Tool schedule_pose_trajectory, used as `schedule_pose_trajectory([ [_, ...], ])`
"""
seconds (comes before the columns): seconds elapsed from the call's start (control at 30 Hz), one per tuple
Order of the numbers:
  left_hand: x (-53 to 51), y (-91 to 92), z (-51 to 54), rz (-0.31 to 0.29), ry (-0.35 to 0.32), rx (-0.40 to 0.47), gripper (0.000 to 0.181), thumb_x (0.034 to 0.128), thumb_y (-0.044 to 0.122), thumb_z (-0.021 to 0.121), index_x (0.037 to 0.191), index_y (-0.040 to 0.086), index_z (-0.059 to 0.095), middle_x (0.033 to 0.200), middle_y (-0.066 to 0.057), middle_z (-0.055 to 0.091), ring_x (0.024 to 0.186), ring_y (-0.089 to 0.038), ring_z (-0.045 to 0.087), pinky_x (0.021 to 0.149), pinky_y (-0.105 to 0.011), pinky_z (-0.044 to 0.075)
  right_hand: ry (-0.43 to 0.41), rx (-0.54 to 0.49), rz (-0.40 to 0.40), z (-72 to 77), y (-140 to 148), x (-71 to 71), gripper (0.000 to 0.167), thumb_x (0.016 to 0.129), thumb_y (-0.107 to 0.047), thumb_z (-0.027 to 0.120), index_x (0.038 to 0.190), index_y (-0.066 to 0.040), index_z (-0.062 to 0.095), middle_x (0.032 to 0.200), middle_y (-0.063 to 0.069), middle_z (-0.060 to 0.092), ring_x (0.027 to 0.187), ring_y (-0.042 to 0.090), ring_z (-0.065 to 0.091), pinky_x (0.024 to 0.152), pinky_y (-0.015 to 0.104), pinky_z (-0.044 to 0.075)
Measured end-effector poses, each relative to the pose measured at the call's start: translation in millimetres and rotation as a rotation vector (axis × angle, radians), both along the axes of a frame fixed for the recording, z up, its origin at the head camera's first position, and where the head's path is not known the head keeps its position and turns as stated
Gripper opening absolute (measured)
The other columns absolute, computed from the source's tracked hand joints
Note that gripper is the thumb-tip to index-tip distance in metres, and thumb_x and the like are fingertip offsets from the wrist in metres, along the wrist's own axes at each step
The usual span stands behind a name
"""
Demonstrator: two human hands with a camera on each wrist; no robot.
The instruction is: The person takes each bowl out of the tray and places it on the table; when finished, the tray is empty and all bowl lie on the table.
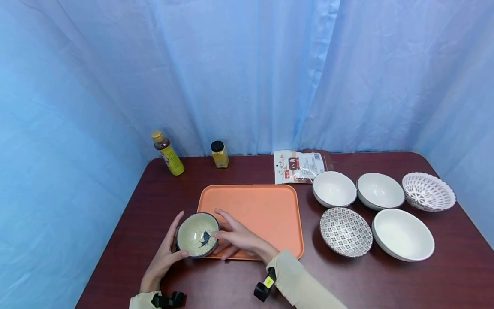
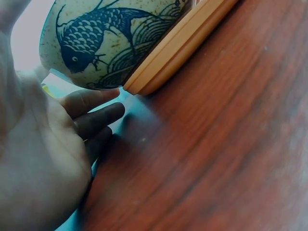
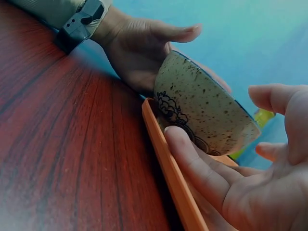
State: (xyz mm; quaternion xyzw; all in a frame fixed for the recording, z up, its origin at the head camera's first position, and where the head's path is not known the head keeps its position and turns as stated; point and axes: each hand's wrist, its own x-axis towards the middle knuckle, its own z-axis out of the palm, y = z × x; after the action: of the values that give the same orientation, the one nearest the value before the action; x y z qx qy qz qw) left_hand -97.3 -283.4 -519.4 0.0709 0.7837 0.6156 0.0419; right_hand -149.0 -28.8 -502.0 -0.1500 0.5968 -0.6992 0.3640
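Note:
A speckled cream bowl (image 1: pixel 197 234) with a dark rim and a blue fish inside is at the left front corner of an orange tray (image 1: pixel 254 214). My left hand (image 1: pixel 167 253) holds the bowl's left side, thumb by the rim and fingers around the wall. On the opposite side, my right hand (image 1: pixel 240 237) has its fingers spread, one reaching over the rim. In the right wrist view, one right-hand digit touches the bowl's lower wall (image 3: pixel 207 106) while others stand apart. The left wrist view shows a blue fish on the outer wall (image 2: pixel 91 41). Whether the base touches the tray I cannot tell.
Several bowls stand at the right, including a patterned bowl (image 1: pixel 346 231) and a large white bowl (image 1: pixel 403 235). Along the back are a yellow-green bottle (image 1: pixel 170 156), a black-capped jar (image 1: pixel 219 155) and a food packet (image 1: pixel 299 166). Blue curtains (image 1: pixel 239 77) hang behind the table.

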Motion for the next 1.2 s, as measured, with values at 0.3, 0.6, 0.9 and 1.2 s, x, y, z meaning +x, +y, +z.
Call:
schedule_pose_trajectory([
  [0.3,-0.2,0.5,1.1,0.000,-0.001,-0.003,0.099,0.0862,0.023,0.077,0.163,0.022,0.014,0.167,-0.022,0.010,0.135,0.017,0.027,0.101,0.000,0.022,0.058,-0.017,0.030,-1.0,-12.4,-3.2,0.077,0.099,-0.012,0.059,0.162,-0.027,0.016,0.149,0.020,0.046,0.074,0.027,0.069,0.055,0.042,0.058],
  [0.6,0.2,0.6,2.0,-0.004,0.004,-0.011,0.097,0.0867,0.023,0.076,0.162,0.025,0.015,0.167,-0.022,0.012,0.134,0.018,0.028,0.101,-0.001,0.023,0.063,-0.044,0.008,-2.4,-12.7,-4.2,0.074,0.099,-0.004,0.056,0.161,-0.025,0.022,0.154,0.021,0.042,0.069,0.025,0.069,0.056,0.041,0.059],
  [0.9,-0.2,2.6,0.4,-0.032,0.020,-0.029,0.096,0.0861,0.010,0.073,0.162,0.022,0.016,0.161,-0.022,0.032,0.134,0.017,0.036,0.103,-0.003,0.024,0.013,-0.067,-0.086,2.0,3.3,-2.0,0.075,0.095,0.000,0.055,0.160,-0.022,0.025,0.148,0.028,0.044,0.071,0.038,0.072,0.063,0.051,0.059],
  [1.2,-1.4,6.9,0.4,-0.015,0.041,-0.108,0.079,0.0911,0.009,0.070,0.158,0.007,0.029,0.160,-0.017,0.037,0.135,0.020,0.032,0.104,-0.002,0.023,0.017,-0.083,-0.154,8.5,37.4,-4.1,0.076,0.095,0.000,0.054,0.161,-0.021,0.022,0.147,0.033,0.042,0.076,0.036,0.073,0.065,0.051,0.059],
])
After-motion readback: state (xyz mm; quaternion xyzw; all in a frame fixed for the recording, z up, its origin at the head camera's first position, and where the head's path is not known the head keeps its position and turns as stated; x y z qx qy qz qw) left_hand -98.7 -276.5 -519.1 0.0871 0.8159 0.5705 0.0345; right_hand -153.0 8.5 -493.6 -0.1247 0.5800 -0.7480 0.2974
